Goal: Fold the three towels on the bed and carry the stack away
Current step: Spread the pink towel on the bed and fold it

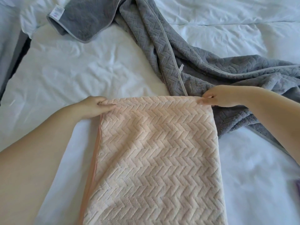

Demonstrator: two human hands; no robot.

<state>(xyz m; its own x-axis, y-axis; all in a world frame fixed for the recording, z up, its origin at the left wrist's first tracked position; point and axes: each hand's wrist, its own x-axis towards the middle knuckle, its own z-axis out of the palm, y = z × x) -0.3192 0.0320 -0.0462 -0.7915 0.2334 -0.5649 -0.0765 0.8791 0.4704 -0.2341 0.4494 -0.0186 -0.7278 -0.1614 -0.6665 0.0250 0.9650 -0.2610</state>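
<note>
Towels are seen on a white bed. A pink towel with a zigzag pattern is laid flat in the middle, close to the person. Its far edge is held at both corners. The far left corner is gripped by the left hand, with the fingers curled over the top of the cloth. The far right corner is pinched by the right hand between thumb and fingers. A thin pink trim is seen down the towel's left side. A big grey towel is left in a crumpled heap behind and to the right of the pink one, and the pink towel's far right corner is laid over part of it. A small white loop is sewn to its edge. A darker grey towel is left at the top left, just beside the big one, with a white label on one corner. Something purple is seen at the right edge; what it is cannot be told.
</note>
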